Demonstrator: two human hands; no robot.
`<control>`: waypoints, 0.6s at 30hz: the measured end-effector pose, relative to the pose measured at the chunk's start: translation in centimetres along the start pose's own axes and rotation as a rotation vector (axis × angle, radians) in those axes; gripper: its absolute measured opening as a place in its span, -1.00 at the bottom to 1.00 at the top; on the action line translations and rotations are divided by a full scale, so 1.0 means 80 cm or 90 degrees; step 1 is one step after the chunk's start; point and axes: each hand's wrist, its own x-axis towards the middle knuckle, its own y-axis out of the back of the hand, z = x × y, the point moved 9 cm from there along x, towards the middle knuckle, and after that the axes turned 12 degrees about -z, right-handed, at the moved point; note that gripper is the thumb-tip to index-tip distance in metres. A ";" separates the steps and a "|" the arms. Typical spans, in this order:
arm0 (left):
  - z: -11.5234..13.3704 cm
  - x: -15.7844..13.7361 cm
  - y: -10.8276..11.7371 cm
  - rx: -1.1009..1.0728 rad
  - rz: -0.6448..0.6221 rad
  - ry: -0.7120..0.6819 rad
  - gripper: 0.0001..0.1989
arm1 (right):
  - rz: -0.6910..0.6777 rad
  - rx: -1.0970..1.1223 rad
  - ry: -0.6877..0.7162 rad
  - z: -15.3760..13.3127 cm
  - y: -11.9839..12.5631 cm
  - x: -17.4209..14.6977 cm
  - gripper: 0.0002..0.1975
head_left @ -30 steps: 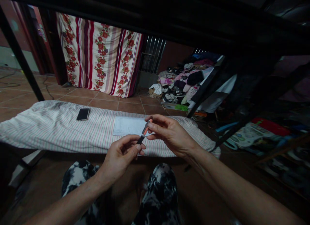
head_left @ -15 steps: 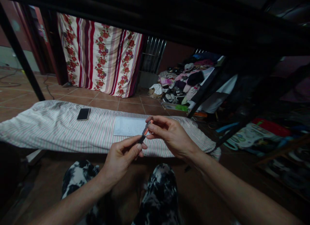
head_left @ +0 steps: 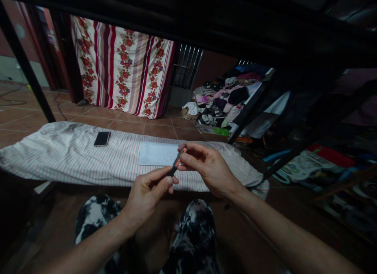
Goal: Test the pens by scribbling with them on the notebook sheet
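Observation:
My left hand (head_left: 151,189) pinches the dark lower end of a slim pen-like object (head_left: 177,161), thumb against fingers. Its middle shows orange and its upper part is greyish; the exact kind is too small to tell. At that upper end, my right hand (head_left: 206,162) grips it between thumb and fingertips. The object slants up to the right, held in the air above a pale printed sheet or booklet (head_left: 156,154). My right fingers cover part of that sheet's right side.
Beneath lies a striped cloth (head_left: 118,168) over a low surface, with a phone (head_left: 102,138) at left. Behind are a floral curtain (head_left: 125,69) and a clothes pile (head_left: 226,95). Dark metal bars (head_left: 26,61) frame the sides, and a dark beam crosses overhead.
Both hands keep their hold on the pen-like object with almost no movement. My right hand sits very slightly lower.

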 end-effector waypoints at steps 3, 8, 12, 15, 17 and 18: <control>0.001 -0.001 0.000 0.004 -0.002 -0.003 -0.68 | 0.002 0.009 -0.006 0.003 0.000 -0.001 -0.74; 0.002 -0.003 0.001 0.029 0.000 -0.007 -0.68 | -0.013 0.019 -0.014 0.007 -0.001 -0.003 -0.77; 0.004 -0.005 0.000 0.040 -0.004 -0.003 -0.68 | -0.034 0.021 -0.019 0.008 -0.003 -0.003 -0.77; 0.004 -0.005 -0.001 0.030 -0.008 0.004 -0.68 | -0.057 0.015 -0.022 0.008 -0.006 -0.003 -0.79; 0.004 -0.005 -0.001 0.023 -0.008 0.007 -0.69 | -0.075 0.014 -0.026 0.010 -0.009 -0.003 -0.80; 0.004 -0.004 -0.001 0.020 -0.007 0.007 -0.69 | -0.081 0.016 -0.028 0.011 -0.011 -0.003 -0.81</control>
